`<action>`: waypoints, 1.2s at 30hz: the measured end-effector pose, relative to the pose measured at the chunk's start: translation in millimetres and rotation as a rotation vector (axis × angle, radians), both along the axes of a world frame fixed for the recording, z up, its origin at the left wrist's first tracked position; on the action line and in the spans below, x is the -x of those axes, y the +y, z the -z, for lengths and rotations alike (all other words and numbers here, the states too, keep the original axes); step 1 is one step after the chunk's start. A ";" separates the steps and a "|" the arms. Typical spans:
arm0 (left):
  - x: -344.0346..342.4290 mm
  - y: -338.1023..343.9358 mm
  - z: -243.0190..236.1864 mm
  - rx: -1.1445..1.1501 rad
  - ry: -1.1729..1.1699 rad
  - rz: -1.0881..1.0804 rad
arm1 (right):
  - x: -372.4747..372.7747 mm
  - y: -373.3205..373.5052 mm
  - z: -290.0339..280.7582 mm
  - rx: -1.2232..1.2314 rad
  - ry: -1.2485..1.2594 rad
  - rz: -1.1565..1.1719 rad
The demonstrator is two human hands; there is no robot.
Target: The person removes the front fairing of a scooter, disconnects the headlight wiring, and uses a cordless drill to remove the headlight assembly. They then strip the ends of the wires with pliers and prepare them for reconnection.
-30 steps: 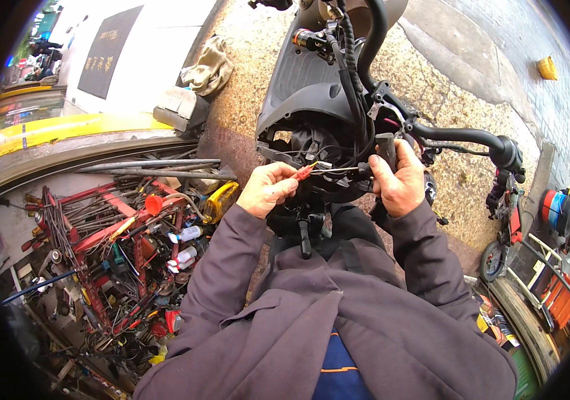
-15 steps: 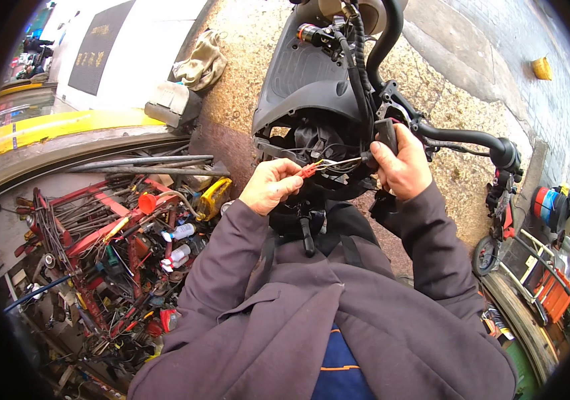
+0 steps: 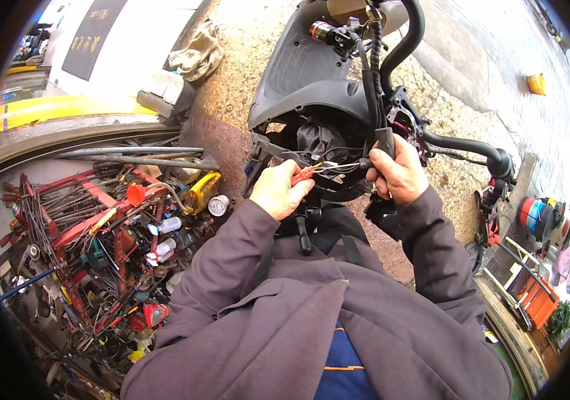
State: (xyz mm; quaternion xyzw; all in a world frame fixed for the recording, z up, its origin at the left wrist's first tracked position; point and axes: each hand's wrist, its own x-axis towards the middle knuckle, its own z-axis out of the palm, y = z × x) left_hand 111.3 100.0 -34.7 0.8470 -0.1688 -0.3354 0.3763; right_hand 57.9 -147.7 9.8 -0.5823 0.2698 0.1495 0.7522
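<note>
My left hand (image 3: 277,190) pinches a small red wire connector (image 3: 304,175) between thumb and fingers. Thin white, yellow and grey wires (image 3: 340,167) run from it toward my right hand (image 3: 402,175). That hand is closed around a black, block-like piece (image 3: 384,140) whose kind I cannot make out, beside the dark end of the cable that the wires come out of. Both hands are over the opened front of a grey scooter (image 3: 308,100), where black cabling and a dark bundle (image 3: 318,140) show in the cavity.
The scooter's black handlebar (image 3: 465,141) curves to the right. To my left lie a red metal frame (image 3: 92,193), long pipes (image 3: 132,152), white bottles (image 3: 165,227) and a yellow tool case (image 3: 202,192). An orange hand cart (image 3: 537,301) stands at the right.
The whole view has shifted slightly. My left hand has turned, its back now more toward me, still on the red connector. My right hand keeps its grip.
</note>
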 end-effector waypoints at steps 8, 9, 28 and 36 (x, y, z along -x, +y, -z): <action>11.3 -1.3 0.8 -0.105 -0.462 0.157 | -5.5 4.2 1.2 0.000 0.048 -0.042; 11.5 -1.4 1.6 -0.098 -0.496 0.162 | -7.9 3.7 -0.4 0.039 0.031 -0.071; 19.8 -3.7 -2.6 -0.083 -0.525 0.097 | -24.5 5.0 -18.7 0.741 -0.417 -0.360; 27.6 -1.4 0.7 -0.097 -0.541 0.064 | -2.3 24.9 -30.8 0.836 -0.487 -0.353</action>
